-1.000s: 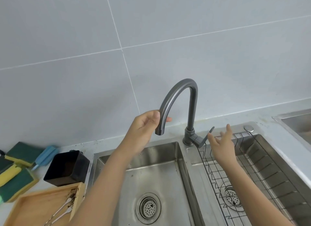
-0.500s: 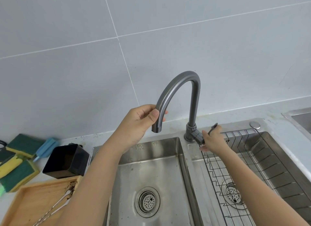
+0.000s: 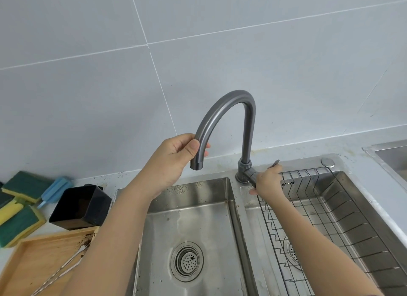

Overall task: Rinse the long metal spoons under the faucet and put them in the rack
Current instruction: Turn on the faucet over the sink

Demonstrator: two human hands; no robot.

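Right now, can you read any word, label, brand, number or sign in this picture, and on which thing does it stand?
There is no text that can be read.
Rack: small dark marks on its back wall beside the right hand, too small and blurred to read, perhaps not letters.
Faucet, black container, sponges, wooden tray: no lettering shows.

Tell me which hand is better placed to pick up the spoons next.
Left, probably. The left hand grips the faucet spout, nearer the spoons on the wooden tray at left. The right hand holds the faucet lever, farther away.
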